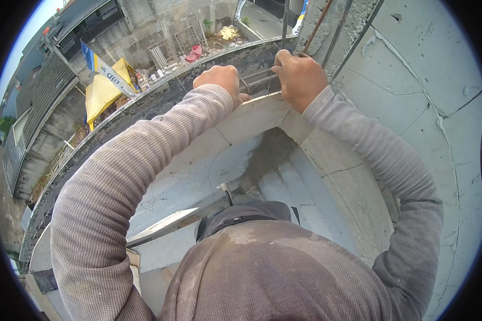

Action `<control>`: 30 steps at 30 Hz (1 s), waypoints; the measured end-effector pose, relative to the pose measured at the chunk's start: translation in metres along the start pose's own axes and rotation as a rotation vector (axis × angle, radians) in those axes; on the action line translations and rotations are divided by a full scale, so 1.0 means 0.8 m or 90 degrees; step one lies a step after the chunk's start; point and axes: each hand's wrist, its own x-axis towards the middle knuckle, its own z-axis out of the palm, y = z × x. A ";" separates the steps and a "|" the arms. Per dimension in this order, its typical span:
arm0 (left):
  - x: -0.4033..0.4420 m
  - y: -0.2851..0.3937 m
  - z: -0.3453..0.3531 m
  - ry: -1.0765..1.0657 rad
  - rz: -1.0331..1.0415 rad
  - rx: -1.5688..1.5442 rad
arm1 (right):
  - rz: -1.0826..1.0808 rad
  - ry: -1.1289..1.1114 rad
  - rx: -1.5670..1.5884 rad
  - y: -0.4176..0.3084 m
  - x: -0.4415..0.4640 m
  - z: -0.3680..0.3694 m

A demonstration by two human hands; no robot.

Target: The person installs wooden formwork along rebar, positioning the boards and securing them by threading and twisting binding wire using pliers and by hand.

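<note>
At the top of the wall panel (241,120), my left hand (219,83) is closed in a fist, with a bent steel bar (258,80) coming out beside its fingers. My right hand (301,79) curls its fingers and thumb around the same spot on the other side, close to an upright steel rod (286,24). Its grip seems to be on the bent bar, though the fingers hide most of the contact. More steel rods (337,40) rise past my right hand along a rough concrete column (318,32).
A grey wall of cracked panels (401,80) stands close on the right. Stair-like steps (300,187) lie below, in front of my body. Beyond the dark curved ledge (155,96) there is a drop to a yard with a yellow tarp (103,96), a banner (110,75) and rubble.
</note>
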 end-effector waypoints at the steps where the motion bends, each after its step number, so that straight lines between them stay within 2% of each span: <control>1: -0.001 0.000 0.001 0.001 0.002 0.000 | 0.001 0.001 -0.002 0.001 0.001 0.002; 3: -0.002 -0.001 0.002 0.020 0.003 -0.016 | 0.068 -0.095 -0.110 -0.002 0.007 0.005; 4: -0.002 -0.002 -0.001 0.024 0.003 -0.017 | 0.067 -0.092 -0.112 -0.006 0.007 0.001; 6: -0.004 -0.001 -0.002 -0.002 -0.002 -0.019 | 0.091 -0.192 -0.178 -0.016 0.002 -0.006; 9: -0.002 -0.003 0.003 0.030 0.010 -0.010 | 0.039 -0.137 -0.177 -0.023 -0.006 -0.002; 12: -0.001 -0.002 0.004 0.026 0.005 -0.019 | 0.029 -0.175 -0.225 -0.019 0.002 0.004; 13: -0.001 -0.002 0.005 0.029 0.008 -0.016 | 0.032 -0.171 -0.224 -0.020 0.005 0.002; 15: 0.000 -0.001 0.004 0.022 -0.003 -0.009 | 0.085 -0.291 -0.186 -0.022 0.014 -0.003; 21: -0.003 0.003 -0.002 -0.016 -0.014 -0.006 | 0.204 -0.290 -0.100 -0.028 0.021 -0.011; 24: -0.003 0.003 0.002 0.019 -0.015 -0.012 | 0.213 -0.326 -0.097 -0.027 0.032 -0.013; 25: -0.004 0.004 0.000 0.019 -0.014 -0.008 | 0.222 -0.379 -0.098 -0.026 0.039 -0.016; 30: -0.003 0.004 -0.002 -0.008 -0.019 -0.018 | 0.238 -0.401 -0.090 -0.037 0.046 -0.013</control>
